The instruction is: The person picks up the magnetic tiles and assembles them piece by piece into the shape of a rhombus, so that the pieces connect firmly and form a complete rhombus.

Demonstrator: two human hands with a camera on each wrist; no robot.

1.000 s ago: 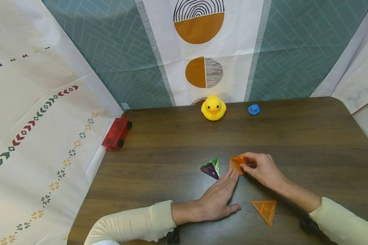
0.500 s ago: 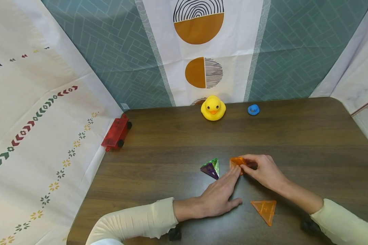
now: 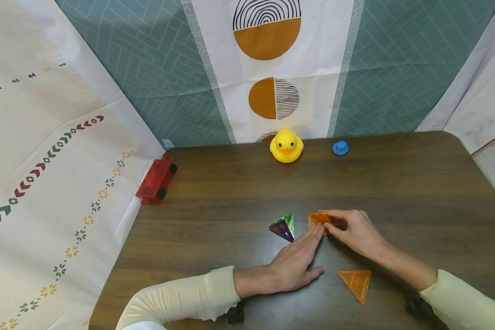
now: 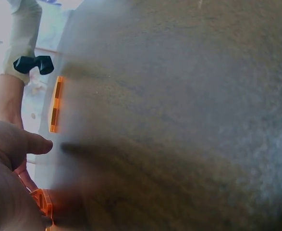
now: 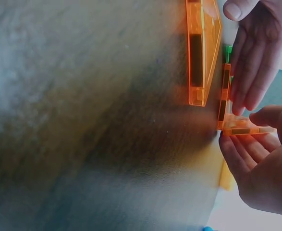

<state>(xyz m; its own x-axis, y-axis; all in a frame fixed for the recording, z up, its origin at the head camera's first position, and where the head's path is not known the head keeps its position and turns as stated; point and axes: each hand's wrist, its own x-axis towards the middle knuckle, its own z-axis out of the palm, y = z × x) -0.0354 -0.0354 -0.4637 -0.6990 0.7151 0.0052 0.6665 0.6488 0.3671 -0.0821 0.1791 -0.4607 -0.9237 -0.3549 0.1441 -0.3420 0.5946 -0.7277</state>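
Head view | right grip [image 3: 354, 230] pinching orange tile [image 3: 319, 217] | left grip [image 3: 294, 266] straight-fingered, unclenched

On the surface [image 3: 222, 192], we see one duck [image 3: 286, 149] at the far edge, before the wall cloth [image 3: 321, 68], and a second duck [image 3: 340, 148] to its right. A toy cart [image 3: 154, 181] sits at the left edge. Nearer us lies a pair of tiles [image 3: 282, 230], left of a flat tile [image 5: 224, 91]; a standing tile [image 5: 246, 131] rises at the flat one's right side, between the right hand's [image 3: 356, 229] thumb and fingers. The left hand [image 3: 293, 266] reaches the flat tile's near side. Closer to us, between the forearms, lies a loose tile [image 3: 357, 283].
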